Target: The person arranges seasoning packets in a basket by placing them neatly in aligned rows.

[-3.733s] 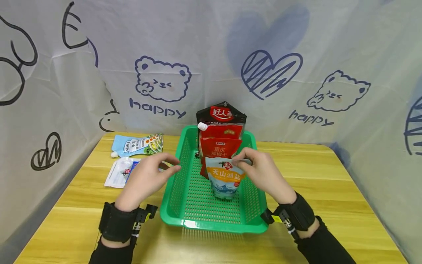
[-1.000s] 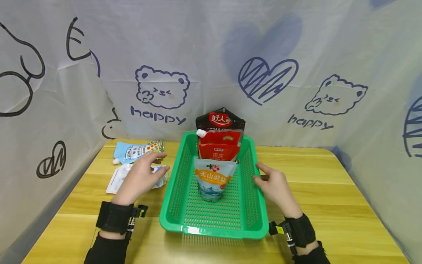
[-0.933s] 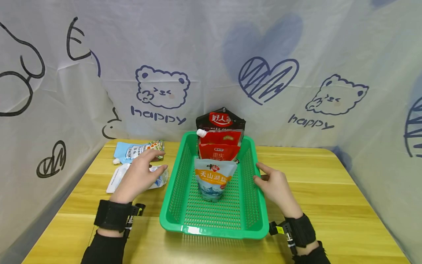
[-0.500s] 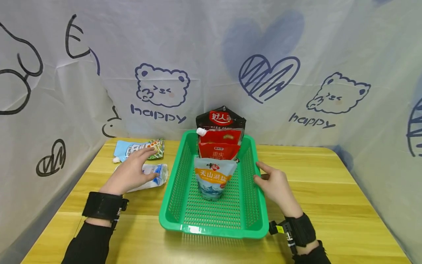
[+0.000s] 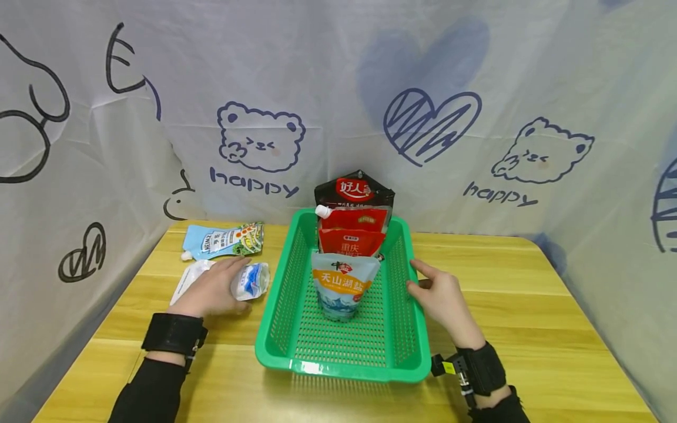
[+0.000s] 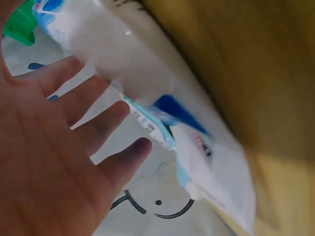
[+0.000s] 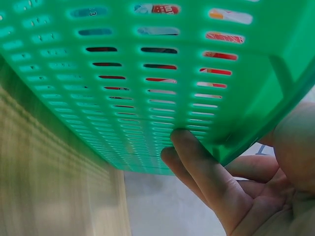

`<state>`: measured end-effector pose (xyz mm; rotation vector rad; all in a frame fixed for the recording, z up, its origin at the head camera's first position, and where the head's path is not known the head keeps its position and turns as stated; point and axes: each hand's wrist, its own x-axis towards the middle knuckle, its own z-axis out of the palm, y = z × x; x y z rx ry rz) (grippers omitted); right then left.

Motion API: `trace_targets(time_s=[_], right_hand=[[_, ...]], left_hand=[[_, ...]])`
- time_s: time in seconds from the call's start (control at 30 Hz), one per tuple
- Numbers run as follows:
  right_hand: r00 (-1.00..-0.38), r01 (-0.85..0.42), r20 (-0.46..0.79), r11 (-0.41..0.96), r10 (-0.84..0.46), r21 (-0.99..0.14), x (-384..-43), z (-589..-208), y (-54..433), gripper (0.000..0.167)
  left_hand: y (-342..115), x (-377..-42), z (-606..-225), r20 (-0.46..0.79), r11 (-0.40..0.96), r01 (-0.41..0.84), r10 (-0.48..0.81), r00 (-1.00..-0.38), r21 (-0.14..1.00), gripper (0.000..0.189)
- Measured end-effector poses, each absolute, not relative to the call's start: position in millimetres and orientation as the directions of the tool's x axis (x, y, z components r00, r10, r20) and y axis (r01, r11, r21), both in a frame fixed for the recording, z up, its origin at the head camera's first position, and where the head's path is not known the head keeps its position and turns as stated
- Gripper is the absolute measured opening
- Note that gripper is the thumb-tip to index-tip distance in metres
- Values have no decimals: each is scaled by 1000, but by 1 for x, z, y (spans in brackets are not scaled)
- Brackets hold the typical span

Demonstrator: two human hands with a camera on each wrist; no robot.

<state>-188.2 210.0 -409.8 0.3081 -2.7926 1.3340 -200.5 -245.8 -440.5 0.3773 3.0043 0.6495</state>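
On the table's left side lies a white pouch with blue print (image 5: 252,282), partly covered by my left hand (image 5: 211,291). The left wrist view shows that hand's fingers (image 6: 113,120) spread and nearly straight, their tips along the pouch's side; in the head view the thumb lies on its near side. My right hand (image 5: 441,299) holds the right rim of the green basket (image 5: 346,373), its fingers (image 7: 194,157) against the outer wall. Inside the basket a salt pouch (image 5: 341,288) stands upright, in front of two red pouches (image 5: 351,241) and a black one (image 5: 357,191).
A light-blue Heinz spout pouch (image 5: 224,241) lies flat behind the white pouch, near the back wall. The wooden table (image 5: 502,294) extends to the right of the basket. White cloth (image 5: 338,76) with drawings hangs behind and at both sides.
Earlier the right hand pinched the salt pouch's top; it let go and moved to the basket's right rim. The left hand has shifted left and come down over the white pouch.
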Motion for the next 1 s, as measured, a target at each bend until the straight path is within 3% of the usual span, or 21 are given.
trace_targets(time_s=[0.5,1.0], right_hand=[[-984,-169,93,607,-154,-776,-190,-411,210,55],[-982,-177,103,595,-156,-784,-190,-413,210,55]], left_hand=[[-237,-211,-450,-62,916,119,154,-986,383,94],[-236,-207,-451,9,928,101,104,-995,360,82]])
